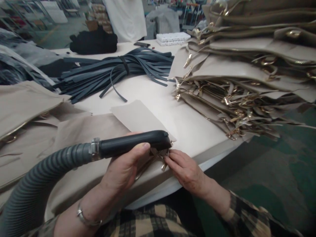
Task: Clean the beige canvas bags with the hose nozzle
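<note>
My left hand (124,166) is wrapped round a black handheld tool (134,142), its thumb lying along the near side. A grey corrugated hose (53,168) is clamped to the tool's rear end. At the table's front edge, my right hand (183,167) pinches something by the tool's tip, beside a small gold metal fitting (163,167). This spot belongs to a beige leather bag piece (89,135), with part of a zipper below the tool. The exact bit between my right fingertips is hidden. A flat beige panel (140,120) lies just beyond the tool.
A tall stack of beige bag pieces (237,62) with gold hardware rises at the right. Dark blue straps (118,67), tied in a bundle, lie across the middle. More beige zippered pieces (22,105) are at left. A black bundle (95,41) and white packs (172,38) sit behind.
</note>
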{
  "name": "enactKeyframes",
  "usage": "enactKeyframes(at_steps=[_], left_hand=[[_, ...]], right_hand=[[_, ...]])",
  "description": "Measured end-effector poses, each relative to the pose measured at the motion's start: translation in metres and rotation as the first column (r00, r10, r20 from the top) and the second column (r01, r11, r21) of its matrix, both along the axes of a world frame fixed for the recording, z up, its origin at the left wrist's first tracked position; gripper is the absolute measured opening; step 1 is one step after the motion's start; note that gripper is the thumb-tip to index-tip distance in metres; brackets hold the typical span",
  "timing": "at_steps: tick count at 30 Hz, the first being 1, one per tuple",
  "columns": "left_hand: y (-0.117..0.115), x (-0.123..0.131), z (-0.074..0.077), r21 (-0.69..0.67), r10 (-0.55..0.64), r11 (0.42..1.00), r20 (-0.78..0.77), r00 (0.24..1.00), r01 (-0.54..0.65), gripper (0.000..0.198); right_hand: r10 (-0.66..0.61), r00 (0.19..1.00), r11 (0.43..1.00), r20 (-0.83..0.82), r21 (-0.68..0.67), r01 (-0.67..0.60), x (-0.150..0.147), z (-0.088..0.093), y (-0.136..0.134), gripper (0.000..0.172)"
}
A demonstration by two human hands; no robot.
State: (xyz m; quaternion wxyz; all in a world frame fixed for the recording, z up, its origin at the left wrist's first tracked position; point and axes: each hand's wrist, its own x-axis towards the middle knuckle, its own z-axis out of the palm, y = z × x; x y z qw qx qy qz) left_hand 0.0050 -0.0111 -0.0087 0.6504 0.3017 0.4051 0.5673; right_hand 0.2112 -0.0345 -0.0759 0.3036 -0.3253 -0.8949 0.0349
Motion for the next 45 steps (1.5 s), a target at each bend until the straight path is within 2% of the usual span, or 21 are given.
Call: enactKeyframes(at_steps=[2,5,9,11,16,20,23,26,28,31,33,36,39,42,45], left_hand=[[0.004,0.008,0.001,-0.022,0.001,1.000,0.016,1.000,0.000,0.017],[0.007,0.010,0.003,-0.050,0.002,0.999,0.002,1.000,-0.002,0.016],[0.009,0.005,0.006,-0.088,0.115,0.989,-0.066,0.991,-0.120,0.019],[0.011,0.008,0.009,-0.123,0.148,0.980,-0.058,0.987,-0.154,0.022],[0.018,0.015,0.012,-0.119,0.133,0.984,-0.009,0.991,-0.134,0.021],[0.009,-0.012,0.020,-0.062,0.189,0.979,-0.046,0.981,-0.192,0.017],[-0.006,-0.040,0.032,0.001,0.244,0.970,-0.063,0.968,-0.245,0.014],[-0.019,-0.057,0.039,0.027,0.286,0.958,-0.048,0.957,-0.285,0.015],[-0.025,-0.062,0.037,0.020,0.316,0.949,-0.031,0.948,-0.315,0.018],[-0.031,-0.065,0.030,0.000,0.351,0.937,-0.001,0.937,-0.351,0.019],[-0.033,-0.068,0.027,-0.021,0.376,0.927,0.006,0.927,-0.375,0.017],[-0.034,-0.072,0.024,-0.050,0.409,0.911,0.008,0.912,-0.408,0.019],[-0.036,-0.072,0.021,-0.076,0.406,0.912,0.023,0.914,-0.403,0.021],[-0.035,-0.062,0.014,-0.117,0.367,0.925,0.041,0.929,-0.360,0.022],[-0.029,-0.046,0.007,-0.121,0.338,0.937,0.090,0.937,-0.327,0.024]], right_hand=[[-0.031,0.998,0.999,-0.049,-0.013,0.030,-0.002,-0.002,-0.003,0.038],[-0.063,0.998,0.996,-0.016,-0.061,0.062,-0.003,0.002,0.001,0.032],[-0.096,0.995,0.995,0.038,-0.014,0.097,0.001,0.008,0.012,0.024],[-0.070,0.997,0.998,0.030,0.005,0.070,0.002,0.006,0.016,0.024],[-0.052,0.999,0.997,-0.013,-0.048,0.052,0.004,-0.005,0.018,0.025],[-0.035,0.997,0.989,-0.071,-0.146,0.024,0.008,0.002,0.016,0.028],[-0.091,0.991,0.971,-0.094,-0.229,0.067,0.003,0.022,0.019,0.028],[-0.119,0.990,0.975,-0.079,-0.199,0.101,-0.016,0.042,0.029,0.026],[-0.092,0.996,0.978,-0.018,-0.190,0.087,-0.032,0.049,0.038,0.024],[-0.084,0.991,0.949,0.105,-0.296,0.112,-0.051,0.046,0.054,0.009],[-0.081,0.988,0.903,0.131,-0.410,0.128,-0.054,0.042,0.062,0.017],[-0.063,0.996,0.847,0.062,-0.524,0.087,-0.050,0.037,0.069,0.024],[-0.060,0.998,0.850,0.022,-0.523,0.063,-0.048,0.034,0.068,0.023],[-0.112,0.994,0.851,0.018,-0.514,0.105,-0.050,0.030,0.067,0.020],[-0.167,0.984,0.799,-0.063,-0.593,0.098,-0.049,0.027,0.068,0.022]])
